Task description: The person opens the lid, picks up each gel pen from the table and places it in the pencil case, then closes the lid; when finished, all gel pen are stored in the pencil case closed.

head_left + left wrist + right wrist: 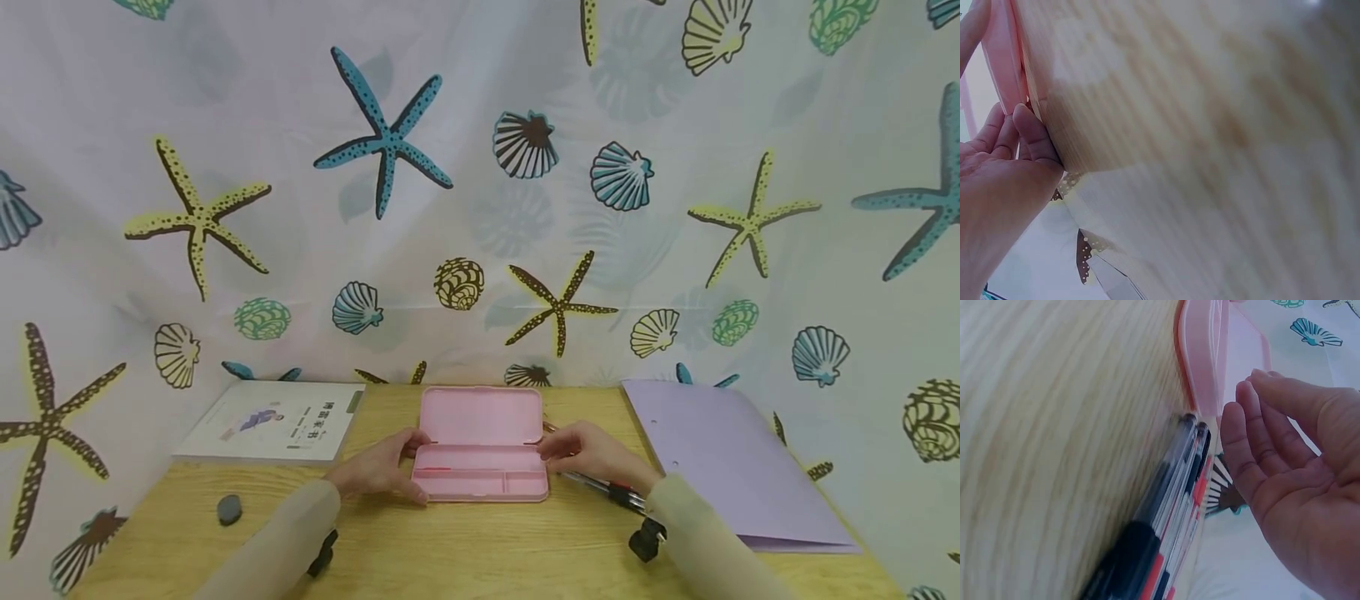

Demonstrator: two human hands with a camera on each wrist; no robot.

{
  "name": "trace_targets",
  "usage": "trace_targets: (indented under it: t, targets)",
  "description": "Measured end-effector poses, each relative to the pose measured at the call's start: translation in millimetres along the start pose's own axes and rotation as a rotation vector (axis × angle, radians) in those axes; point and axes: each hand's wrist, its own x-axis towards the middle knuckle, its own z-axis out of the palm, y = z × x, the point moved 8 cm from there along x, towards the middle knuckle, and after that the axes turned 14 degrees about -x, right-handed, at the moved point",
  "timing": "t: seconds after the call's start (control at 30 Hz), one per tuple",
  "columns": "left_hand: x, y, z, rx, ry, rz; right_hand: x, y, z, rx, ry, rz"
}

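Resting at either end of an opened pink pencil case (480,454), both hands sit low on the wooden table (465,550). The left hand (378,471) lies against the case's left end with relaxed, nearly straight fingers (1032,134) touching its edge; it grips nothing. The right hand (592,457) hovers just beside the right end, fingers (1254,444) loosely extended and empty, close to the case wall but apparently not clasping it.

Just under and behind that right hand lies a bundle of pens (1166,512), black and red, on the table, touching or nearly touching the case's right side. So the case already stands open, lid back flat, with its tray compartments looking almost empty apart from a thin reddish line in the left one; the pens remain outside it, so filling it appears to be the part left.

Nearer the front left lies a small grey eraser (229,509). Farther back are a white booklet (277,419) at left and a lilac folder (727,462) at right, before a curtain (480,167) printed with starfish and shells.
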Motion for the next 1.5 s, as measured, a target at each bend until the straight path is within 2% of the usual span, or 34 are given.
trace_targets:
  t: [0.13,0.33,0.53,0.77,1.13,1.3,1.5]
  targets:
    - [0.6,0.4,-0.1,-0.02,-0.005,-0.003,-12.6,3.5,-7.0,-0.029,-0.022,-0.024]
    - [0.9,-1.1,-0.2,-0.033,-0.01,-0.008,-33.6,10.8,-16.0,-0.011,-0.088,-0.021]
    - [-0.6,1.1,-0.2,-0.011,-0.016,0.009,-50.5,22.1,-24.0,-0.066,-0.111,0.039]
    - [0.5,0.3,-0.2,-0.002,-0.01,0.004,-68.4,34.2,-25.1,-0.076,-0.118,0.118]
    - [0.6,0.4,-1.4,-0.007,-0.018,0.019,-70.0,38.5,-16.6,-0.046,-0.118,0.056]
    - [0.3,2.5,-0.9,-0.002,-0.021,0.018,-70.6,38.5,-15.1,-0.027,-0.111,0.086]
    - [-1.0,2.9,-0.1,-0.003,-0.008,0.011,-70.0,37.8,-14.5,-0.079,-0.105,0.113]
